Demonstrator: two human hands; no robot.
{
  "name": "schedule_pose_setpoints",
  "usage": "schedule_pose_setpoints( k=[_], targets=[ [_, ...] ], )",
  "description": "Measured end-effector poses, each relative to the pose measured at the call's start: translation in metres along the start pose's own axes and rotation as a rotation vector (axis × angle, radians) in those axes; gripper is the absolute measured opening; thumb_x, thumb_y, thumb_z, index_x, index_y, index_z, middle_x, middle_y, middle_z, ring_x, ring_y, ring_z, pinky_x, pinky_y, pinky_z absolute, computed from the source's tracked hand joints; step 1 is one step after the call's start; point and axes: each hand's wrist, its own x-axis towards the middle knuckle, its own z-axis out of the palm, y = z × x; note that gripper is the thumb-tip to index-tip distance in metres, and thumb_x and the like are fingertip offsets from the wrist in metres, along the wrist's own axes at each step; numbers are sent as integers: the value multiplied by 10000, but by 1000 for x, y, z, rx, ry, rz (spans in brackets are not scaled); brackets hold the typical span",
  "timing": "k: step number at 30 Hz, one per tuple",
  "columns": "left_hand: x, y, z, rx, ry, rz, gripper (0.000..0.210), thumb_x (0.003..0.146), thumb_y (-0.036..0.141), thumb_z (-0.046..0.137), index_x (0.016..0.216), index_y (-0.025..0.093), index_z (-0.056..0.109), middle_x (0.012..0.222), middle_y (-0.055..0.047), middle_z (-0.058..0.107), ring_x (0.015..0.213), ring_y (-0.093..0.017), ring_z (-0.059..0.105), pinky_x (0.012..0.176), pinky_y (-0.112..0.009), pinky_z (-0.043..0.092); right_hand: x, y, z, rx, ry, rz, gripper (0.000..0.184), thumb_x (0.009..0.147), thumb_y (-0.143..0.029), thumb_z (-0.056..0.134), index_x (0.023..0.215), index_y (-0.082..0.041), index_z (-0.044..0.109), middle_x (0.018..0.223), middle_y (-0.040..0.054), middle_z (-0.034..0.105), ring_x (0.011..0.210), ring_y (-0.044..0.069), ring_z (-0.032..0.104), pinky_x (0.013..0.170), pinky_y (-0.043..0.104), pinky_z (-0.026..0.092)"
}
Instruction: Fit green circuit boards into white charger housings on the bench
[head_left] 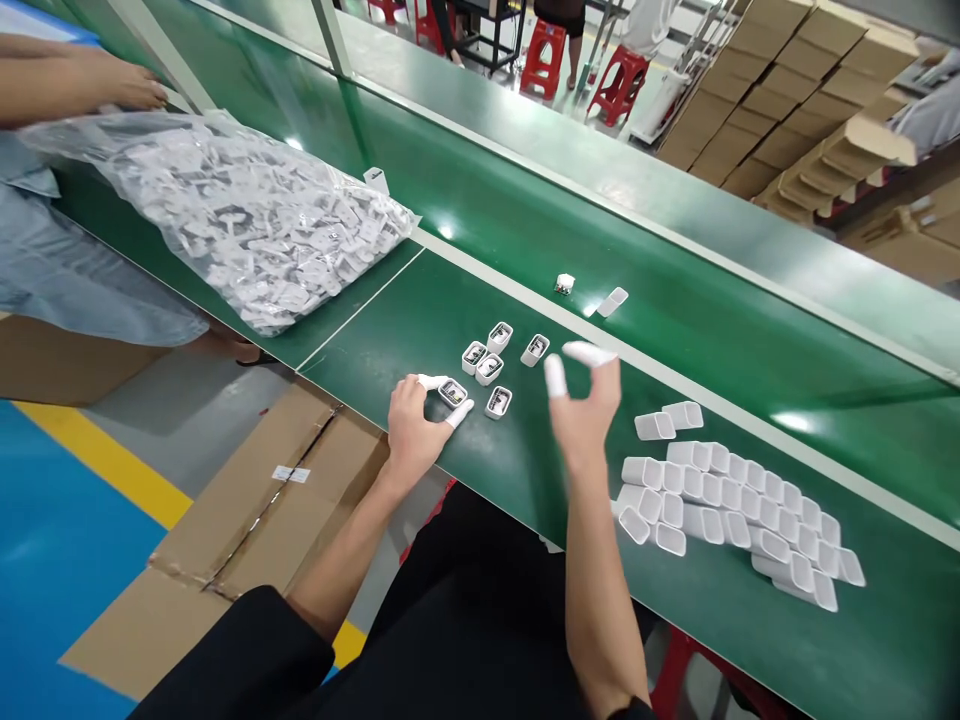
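My left hand [420, 428] pinches a small white plastic housing [453, 392] with electronic parts inside, its thumb and forefinger in white finger cots on either side. Beside it stand several similar filled housings [489, 368], upright on the green bench. My right hand [586, 415], also with white finger cots, hovers a little blurred over the bench, thumb and forefinger apart and nothing between them. To its left is one filled housing [535, 349]. A small white component [565, 284] and a white housing [616, 301] lie beyond it on the belt.
Rows of hollow white housings [720, 490] lie at the right. A clear bag of white parts [255, 220] covers the left, near another person's hand [124, 82]. A cardboard box [262, 500] sits below the bench edge. Stacked cartons [780, 90] stand at the back right.
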Motion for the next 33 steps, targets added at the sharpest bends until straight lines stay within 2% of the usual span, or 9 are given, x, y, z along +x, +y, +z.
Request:
schedule_pose_setpoints(
  k=[2, 3, 6, 8, 15, 20, 24, 28, 33],
  targets=[
    [0, 0, 0, 10, -18, 10, 374, 903, 386, 934, 1190, 260, 729, 1165, -68, 740, 1116, -328, 709, 1027, -500, 552, 54, 19, 13, -73, 51, 82, 188, 1114, -427, 629, 1212, -279, 690, 1219, 93, 762, 1155, 284, 740, 1094, 530, 621],
    [0, 0, 0, 11, -26, 12, 433, 894, 396, 941, 1235, 257, 714, 1204, -77, 741, 1149, -338, 714, 1043, -507, 550, 81, 29, 23, -111, 6, 131, 206, 1126, -409, 577, 1236, -264, 674, 1258, 104, 757, 1159, 268, 740, 1100, 499, 620],
    [-3, -2, -1, 6, -29, 8, 591, 875, 436, 950, 1348, 240, 655, 1300, -109, 734, 1222, -366, 716, 1072, -526, 546, 149, 58, 61, -386, -376, 222, 306, 1108, -295, 540, 1390, -231, 639, 1472, 147, 693, 1225, 246, 729, 1135, 431, 593],
    [-4, -3, -2, 4, -32, 17, 604, 891, 453, 929, 1372, 237, 635, 1314, -119, 732, 1232, -370, 715, 1072, -526, 550, 178, 71, 85, -465, -494, 249, 375, 1038, -212, 615, 1409, -225, 663, 1527, 167, 674, 1272, 282, 728, 1164, 455, 571],
    [-5, -3, -5, 16, -49, 29, 554, 932, 439, 884, 1383, 249, 622, 1305, -119, 745, 1223, -364, 729, 1054, -518, 565, 208, 90, 136, -659, -626, 388, 485, 980, -363, 763, 1364, -77, 685, 1363, 326, 702, 1273, 444, 736, 1096, 587, 591],
    [-4, -1, -7, 24, -64, 37, 504, 956, 433, 862, 1363, 249, 629, 1267, -107, 748, 1191, -353, 738, 1028, -514, 570, 219, 84, 163, -615, -693, 248, 392, 939, -251, 759, 1315, -147, 722, 1349, 245, 732, 1240, 373, 729, 1104, 492, 586],
    [-3, 0, -8, 27, -65, 24, 471, 968, 410, 845, 1356, 255, 627, 1256, -101, 746, 1192, -349, 743, 1011, -507, 579, 240, 77, 155, -573, -646, 127, 484, 922, -290, 759, 1387, -167, 702, 1430, 219, 708, 1316, 379, 683, 1165, 476, 549],
    [-4, 0, -6, 18, -56, 19, 462, 972, 420, 839, 1352, 263, 630, 1261, -103, 748, 1184, -355, 745, 1012, -519, 583, 259, 83, 115, -612, -585, 99, 531, 931, -318, 728, 1421, -118, 695, 1467, 247, 694, 1317, 404, 678, 1167, 523, 541],
    [-4, -3, -5, 30, -48, 18, 444, 975, 428, 836, 1340, 263, 643, 1276, -110, 749, 1200, -367, 736, 1037, -538, 578, 253, 99, 81, -670, -669, 111, 430, 868, -270, 759, 1282, -156, 784, 1365, 180, 759, 1169, 331, 719, 1045, 445, 584]
  ],
)
